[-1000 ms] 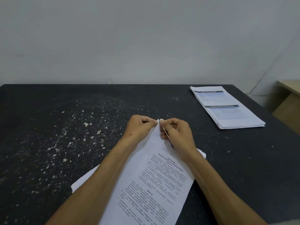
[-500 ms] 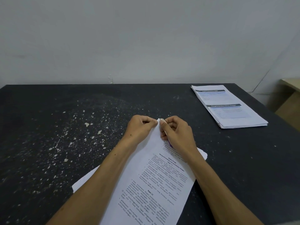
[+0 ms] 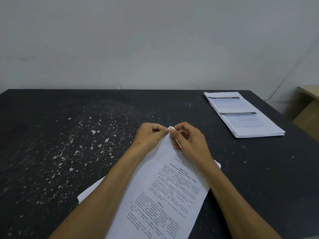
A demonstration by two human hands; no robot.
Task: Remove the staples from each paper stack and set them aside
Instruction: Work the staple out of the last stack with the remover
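Pale bare wall (image 3: 155, 40) backs a black table (image 3: 51, 144) whose left half is flecked with white chips. Near the middle lies a printed paper stack (image 3: 164, 195), angled, its far corner lifted between both hands. A second pile of papers (image 3: 245, 116) rests flat at the far right, well apart. The left hand (image 3: 150, 137) pinches that far corner with curled fingers. The right hand (image 3: 188, 140) is curled round a slim metal tool (image 3: 174, 135), its tip at the corner; the staple itself may be there, but it is too small to tell.
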